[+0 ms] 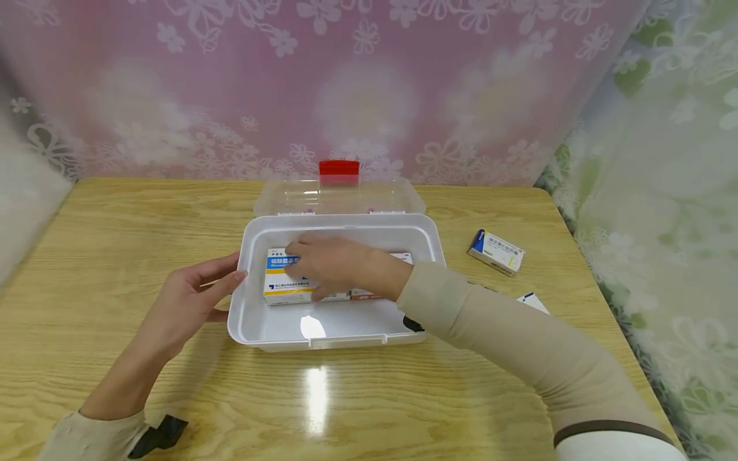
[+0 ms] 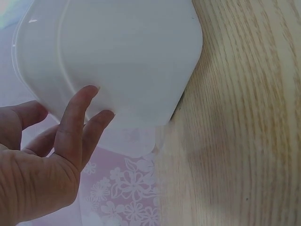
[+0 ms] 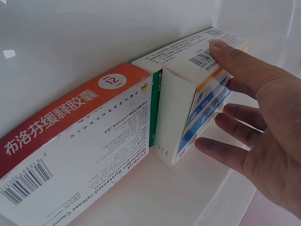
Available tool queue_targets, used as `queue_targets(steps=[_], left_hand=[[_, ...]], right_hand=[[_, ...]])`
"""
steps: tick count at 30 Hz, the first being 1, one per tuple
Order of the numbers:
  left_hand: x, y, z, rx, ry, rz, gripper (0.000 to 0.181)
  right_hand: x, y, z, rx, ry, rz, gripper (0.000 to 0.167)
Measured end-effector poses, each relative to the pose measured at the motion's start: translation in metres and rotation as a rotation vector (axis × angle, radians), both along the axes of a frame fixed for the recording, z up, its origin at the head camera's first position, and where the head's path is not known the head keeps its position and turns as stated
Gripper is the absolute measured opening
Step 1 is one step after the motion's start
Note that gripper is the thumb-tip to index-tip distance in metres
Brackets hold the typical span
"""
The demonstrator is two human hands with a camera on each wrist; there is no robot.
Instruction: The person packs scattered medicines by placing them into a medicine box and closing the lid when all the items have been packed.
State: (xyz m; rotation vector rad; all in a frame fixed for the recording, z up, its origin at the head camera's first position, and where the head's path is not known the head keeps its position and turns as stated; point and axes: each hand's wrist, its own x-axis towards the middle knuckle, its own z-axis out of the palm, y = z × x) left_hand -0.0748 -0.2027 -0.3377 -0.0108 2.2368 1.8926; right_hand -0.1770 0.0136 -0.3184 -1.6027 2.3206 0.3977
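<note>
A white plastic storage box [image 1: 346,336] stands on the table with its clear lid [image 1: 288,197] swung back. My left hand [image 1: 184,301] is at its left end, fingertips touching the outer wall and thumb at the rim. Inside, my right hand [image 1: 340,262] reaches over a white-and-blue medicine box [image 1: 282,282]. In the right wrist view, the thumb touches that box's barcoded side while the other fingers spread loosely by its blue-striped face. Beside it stand a box with a green edge [image 3: 155,106] and an ibuprofen box [image 3: 103,127], partly under my right arm in the head view.
A white-and-blue medicine carton [image 1: 497,251] lies on the table to the right of the storage box. Nearer, another white carton [image 1: 533,302] is mostly hidden by my right sleeve. The red latch [image 1: 339,169] stands up from the lid's far edge, near a pink flowered curtain [image 1: 369,96].
</note>
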Motion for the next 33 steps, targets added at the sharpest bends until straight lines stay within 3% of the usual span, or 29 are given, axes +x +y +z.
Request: queue_targets(steps=[7, 13, 19, 24, 33], left_hand=[[0.000, 0.000, 0.000, -0.005, 0.006, 0.001, 0.055], [0.001, 0.002, 0.001, -0.010, 0.028, 0.018, 0.055], [0.002, 0.003, 0.001, -0.014, 0.035, 0.022, 0.055], [0.002, 0.003, 0.000, -0.020, 0.035, 0.027, 0.055], [0.002, 0.002, 0.000, -0.025, 0.040, 0.030, 0.055]], right_hand=[[0.000, -0.001, -0.001, 0.004, -0.017, -0.015, 0.058], [-0.006, 0.004, 0.001, -0.010, -0.136, -0.126, 0.067], [-0.008, 0.010, 0.007, -0.021, -0.204, -0.162, 0.062], [-0.006, 0.022, 0.025, -0.038, -0.243, -0.233, 0.060], [-0.008, 0.063, 0.073, -0.127, -0.201, -0.332, 0.058]])
